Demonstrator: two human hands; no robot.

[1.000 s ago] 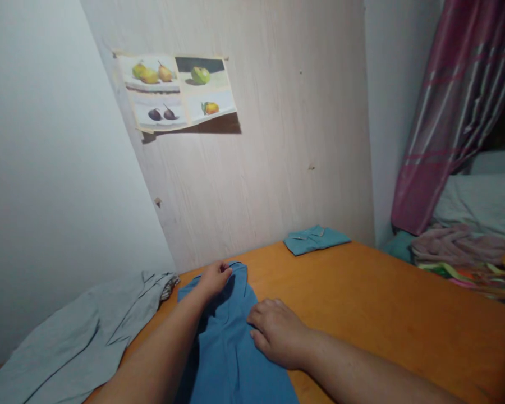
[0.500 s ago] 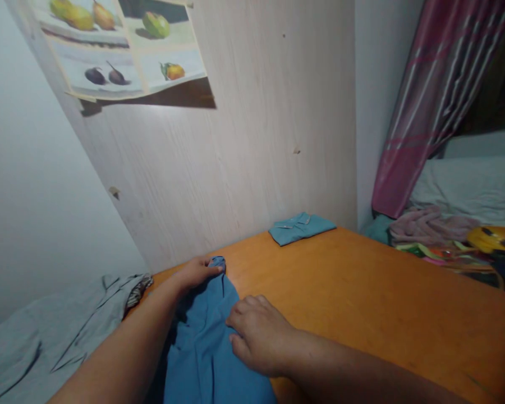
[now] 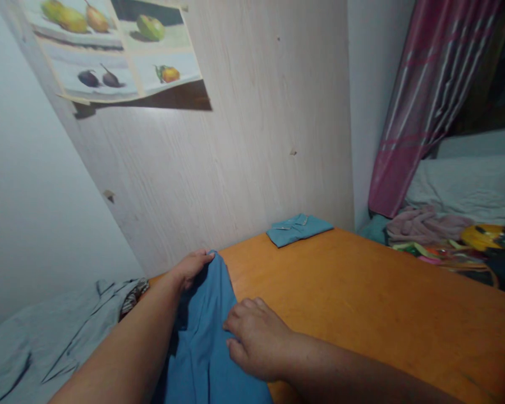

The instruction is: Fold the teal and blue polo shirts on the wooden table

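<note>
A blue cloth garment [image 3: 206, 342] lies lengthwise on the orange-brown tabletop in front of me, creased along its length. My left hand [image 3: 193, 266] pinches its far end near the wall, with the thumb on top. Along the garment's right edge, my right hand [image 3: 258, 339] is closed, with curled fingers and thumb near each other on the cloth; the fingertips are partly hidden. The garment's near end runs out of view at the bottom.
A folded blue-green shirt [image 3: 299, 229] lies at the table's far edge against the wood-grain panel [image 3: 244, 157]. Grey clothing [image 3: 50, 336] is heaped at the left. Beyond the table [image 3: 362, 297], a pink curtain [image 3: 421, 112] hangs above a pinkish cloth [image 3: 425, 224] and a yellow item [image 3: 482, 238].
The bunched far end of the garment is now drawn out smoother and slightly higher, my left hand moving a little up and left. My right hand stays nearly in place.
</note>
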